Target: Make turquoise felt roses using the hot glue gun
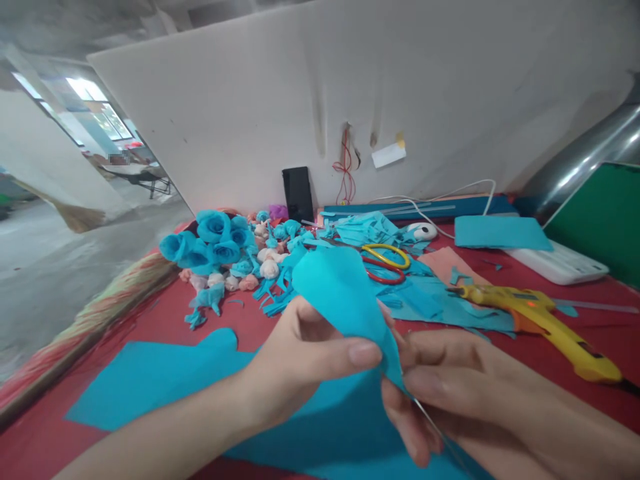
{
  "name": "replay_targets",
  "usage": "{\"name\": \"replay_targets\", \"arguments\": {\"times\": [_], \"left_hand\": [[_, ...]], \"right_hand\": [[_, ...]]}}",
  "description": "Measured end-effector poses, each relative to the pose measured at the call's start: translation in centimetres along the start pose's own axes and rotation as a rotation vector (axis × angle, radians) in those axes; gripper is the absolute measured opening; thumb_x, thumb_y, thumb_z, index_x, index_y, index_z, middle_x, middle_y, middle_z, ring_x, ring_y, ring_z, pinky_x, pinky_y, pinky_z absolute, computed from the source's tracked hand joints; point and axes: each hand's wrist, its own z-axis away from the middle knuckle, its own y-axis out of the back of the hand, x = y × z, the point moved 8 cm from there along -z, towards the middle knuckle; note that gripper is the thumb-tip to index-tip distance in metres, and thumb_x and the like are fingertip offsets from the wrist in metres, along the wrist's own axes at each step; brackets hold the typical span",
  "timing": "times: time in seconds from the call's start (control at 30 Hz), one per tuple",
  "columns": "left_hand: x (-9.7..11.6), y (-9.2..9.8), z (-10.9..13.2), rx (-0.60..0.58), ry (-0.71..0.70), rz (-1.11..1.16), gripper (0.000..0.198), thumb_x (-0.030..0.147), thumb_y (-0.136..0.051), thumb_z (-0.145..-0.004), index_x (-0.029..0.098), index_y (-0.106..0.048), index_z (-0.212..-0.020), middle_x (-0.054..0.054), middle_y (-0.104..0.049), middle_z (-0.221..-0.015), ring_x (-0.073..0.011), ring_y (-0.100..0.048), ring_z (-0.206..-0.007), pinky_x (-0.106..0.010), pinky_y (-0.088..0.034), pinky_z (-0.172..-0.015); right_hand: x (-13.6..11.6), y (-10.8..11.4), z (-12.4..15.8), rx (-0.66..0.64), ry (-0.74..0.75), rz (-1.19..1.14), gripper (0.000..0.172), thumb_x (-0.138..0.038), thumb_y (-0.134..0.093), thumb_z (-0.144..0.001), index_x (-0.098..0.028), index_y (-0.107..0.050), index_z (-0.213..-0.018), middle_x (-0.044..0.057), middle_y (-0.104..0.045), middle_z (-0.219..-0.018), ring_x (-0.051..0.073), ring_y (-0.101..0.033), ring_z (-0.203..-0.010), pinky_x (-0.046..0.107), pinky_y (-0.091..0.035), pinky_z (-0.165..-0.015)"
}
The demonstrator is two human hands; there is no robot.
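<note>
My left hand (310, 347) grips a blue crepe paper petal (340, 287) by its lower part, thumb pressed flat on top. The petal's rounded end stands up, away from me. At the petal's near edge my right hand (450, 380) pinches a thin metal rod (434, 427), which slants down to the right against the paper. Whether the rod is a wire or a needle I cannot tell. Beneath both hands lie large blue paper sheets (160, 373) on the red tabletop (165, 320).
Finished blue paper roses (213, 230) and small pink and blue buds (270, 267) are heaped at the back left. Scissors (387, 263) rest on paper scraps. A yellow glue gun (540, 313) lies at right, near a white power bank (560, 263). A phone (298, 193) leans on the back board.
</note>
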Motion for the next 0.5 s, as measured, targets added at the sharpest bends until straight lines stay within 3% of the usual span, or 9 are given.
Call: {"name": "replay_targets", "arguments": {"times": [0.17, 0.27, 0.37, 0.5], "left_hand": [[-0.3, -0.4, 0.0, -0.045, 0.002, 0.043, 0.013, 0.028, -0.071, -0.065, 0.020, -0.068, -0.075, 0.001, -0.063, -0.069, -0.0125, -0.056, -0.073, -0.024, -0.047, -0.072], [-0.3, -0.3, -0.1, -0.012, -0.009, 0.033, 0.014, 0.029, -0.072, -0.064, 0.019, -0.069, -0.074, 0.001, -0.062, -0.068, -0.0122, -0.057, -0.074, -0.023, -0.047, -0.075], [-0.2, 0.0, -0.2, 0.036, -0.033, 0.003, 0.017, 0.029, -0.073, -0.064, 0.016, -0.068, -0.074, 0.001, -0.063, -0.071, -0.0102, -0.058, -0.070, -0.020, -0.048, -0.073], [0.2, -0.5, -0.2, -0.010, -0.071, -0.044, 0.024, 0.031, -0.069, -0.068, 0.017, -0.067, -0.087, -0.001, -0.066, -0.079, -0.0081, -0.058, -0.060, -0.016, -0.047, -0.054]], "right_hand": [[0.7, 0.0, 0.2, -0.058, -0.015, 0.009, 0.019, -0.031, -0.061, -0.075, -0.018, -0.062, -0.062, -0.004, -0.056, -0.057, 0.006, -0.045, -0.057, 0.014, -0.036, -0.061], [1.0, 0.2, 0.1, -0.058, -0.007, 0.025, 0.022, -0.033, -0.061, -0.074, -0.018, -0.059, -0.059, -0.004, -0.055, -0.056, 0.005, -0.043, -0.054, 0.014, -0.036, -0.058], [0.6, 1.2, 0.0, 0.063, 0.065, 0.127, 0.023, -0.034, -0.059, -0.075, -0.019, -0.059, -0.058, -0.003, -0.055, -0.056, 0.006, -0.043, -0.053, 0.015, -0.036, -0.054], [-1.4, 2.6, 0.6, 0.325, 0.290, 0.439, 0.021, -0.034, -0.058, -0.073, -0.022, -0.062, -0.057, -0.003, -0.057, -0.057, 0.009, -0.048, -0.054, 0.018, -0.041, -0.055]]}}
